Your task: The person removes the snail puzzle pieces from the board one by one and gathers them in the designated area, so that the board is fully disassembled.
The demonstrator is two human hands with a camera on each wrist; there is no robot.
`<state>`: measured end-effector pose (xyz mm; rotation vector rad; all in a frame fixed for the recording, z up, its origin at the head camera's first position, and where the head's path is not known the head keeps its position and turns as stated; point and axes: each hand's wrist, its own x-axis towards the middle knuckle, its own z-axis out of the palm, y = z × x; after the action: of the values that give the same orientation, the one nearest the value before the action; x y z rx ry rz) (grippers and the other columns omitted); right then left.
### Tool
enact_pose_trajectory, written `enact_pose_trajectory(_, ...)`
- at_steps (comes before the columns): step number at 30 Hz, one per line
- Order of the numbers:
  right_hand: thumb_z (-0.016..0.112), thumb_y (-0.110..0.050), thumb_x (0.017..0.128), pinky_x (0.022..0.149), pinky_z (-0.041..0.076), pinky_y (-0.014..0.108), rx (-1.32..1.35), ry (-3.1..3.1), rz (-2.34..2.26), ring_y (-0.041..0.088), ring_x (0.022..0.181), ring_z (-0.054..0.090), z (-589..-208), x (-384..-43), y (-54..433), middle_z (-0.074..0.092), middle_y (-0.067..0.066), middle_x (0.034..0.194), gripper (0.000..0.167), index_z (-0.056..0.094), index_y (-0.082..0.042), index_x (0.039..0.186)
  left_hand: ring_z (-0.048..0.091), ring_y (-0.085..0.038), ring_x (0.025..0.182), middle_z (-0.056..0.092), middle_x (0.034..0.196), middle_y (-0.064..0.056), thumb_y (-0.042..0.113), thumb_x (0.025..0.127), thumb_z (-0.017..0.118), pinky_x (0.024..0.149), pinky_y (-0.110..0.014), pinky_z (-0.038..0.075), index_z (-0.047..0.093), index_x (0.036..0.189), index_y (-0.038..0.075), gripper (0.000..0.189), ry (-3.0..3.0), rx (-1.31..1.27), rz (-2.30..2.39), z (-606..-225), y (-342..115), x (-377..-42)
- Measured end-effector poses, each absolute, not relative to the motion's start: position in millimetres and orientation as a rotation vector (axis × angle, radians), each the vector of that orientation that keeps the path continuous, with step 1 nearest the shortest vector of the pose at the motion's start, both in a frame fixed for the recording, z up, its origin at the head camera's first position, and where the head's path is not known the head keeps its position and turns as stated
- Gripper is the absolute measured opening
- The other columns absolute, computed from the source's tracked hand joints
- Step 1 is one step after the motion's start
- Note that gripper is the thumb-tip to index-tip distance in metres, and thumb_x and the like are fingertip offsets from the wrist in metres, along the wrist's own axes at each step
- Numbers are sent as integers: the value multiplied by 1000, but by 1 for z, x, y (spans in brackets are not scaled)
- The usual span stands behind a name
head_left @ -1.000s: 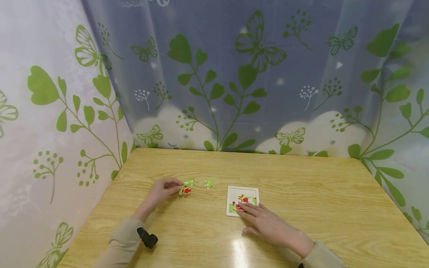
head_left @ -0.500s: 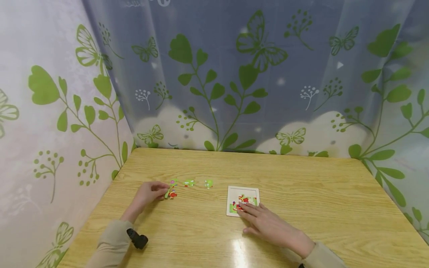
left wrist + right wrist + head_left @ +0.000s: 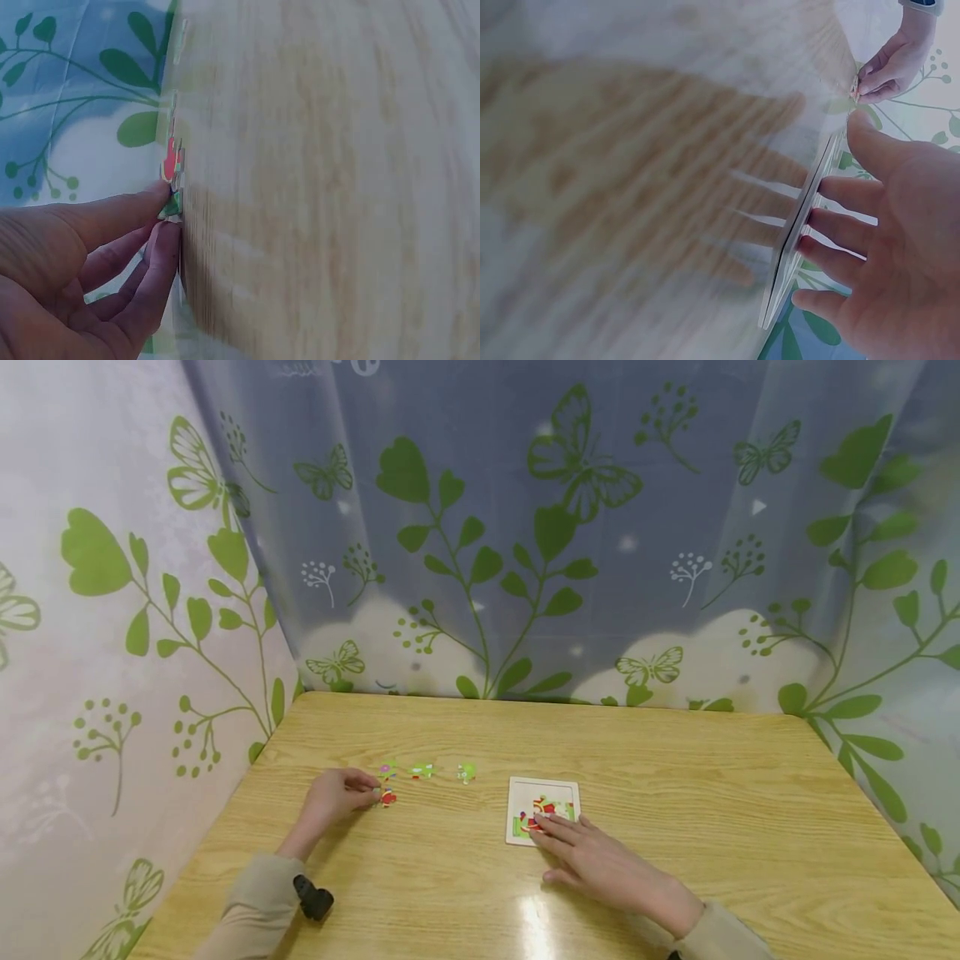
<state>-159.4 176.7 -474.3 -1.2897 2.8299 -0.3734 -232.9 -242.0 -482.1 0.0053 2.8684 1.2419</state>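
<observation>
My left hand point(image 3: 333, 802) is at the left of the table, its thumb and fingers pinching a red and green jigsaw piece point(image 3: 387, 797). In the left wrist view this piece point(image 3: 171, 161) sits between thumb and fingertips, partly covered by them. A square white puzzle board point(image 3: 522, 795) lies right of the middle, with several red, green and white pieces point(image 3: 546, 806) in its lower part. Straight fingers of my right hand point(image 3: 600, 864) rest on the board's lower right, hiding some of the picture. The right wrist view shows those fingers at the edge of the board point(image 3: 799, 217).
Three loose jigsaw pieces lie in a row: a pink and green one point(image 3: 387, 769), a green and white one point(image 3: 422, 771) and a green one point(image 3: 467, 772). Patterned curtains point(image 3: 480, 568) stand behind and beside the wooden table point(image 3: 712, 777).
My left hand has moved left, carrying the red and green jigsaw piece with it. The pink and green piece, earlier behind that hand, now shows. My right hand stays on the board.
</observation>
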Motion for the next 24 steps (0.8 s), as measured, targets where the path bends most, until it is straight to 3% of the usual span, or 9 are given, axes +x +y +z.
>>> enact_pose_trajectory(7,57,-38,103,114,31,61,-1234,2795,-477,36,143,42,-475,-161,177,43,18,156,57,51,-2,147,67,-20,80,74,88,-6,14,92,76,68,-34,53,78,98,5,11,2955,9,1155,-479,-240,-233)
enact_pose_trajectory(15,56,-40,103,115,32,58,-1198,2800,-494,34,142,43,-475,-163,178,46,18,154,60,49,-1,148,71,-22,78,73,91,-13,21,102,64,65,-29,56,72,113,-1,26,2916,18,1372,-471,-232,-240)
enact_pose_trajectory(20,54,-43,104,116,32,55,-1182,2797,-479,32,143,42,-476,-164,178,44,16,155,61,49,-1,148,73,-32,90,72,103,-21,18,105,59,75,-34,61,69,120,-5,30,2799,90,1571,-468,-221,-242)
enact_pose_trajectory(24,52,-46,104,116,32,55,-1165,2795,-489,34,143,42,-477,-163,178,43,15,156,63,49,-1,149,73,-33,96,72,108,-21,19,106,57,80,-37,61,69,121,-4,30,2741,159,1624,-466,-209,-242)
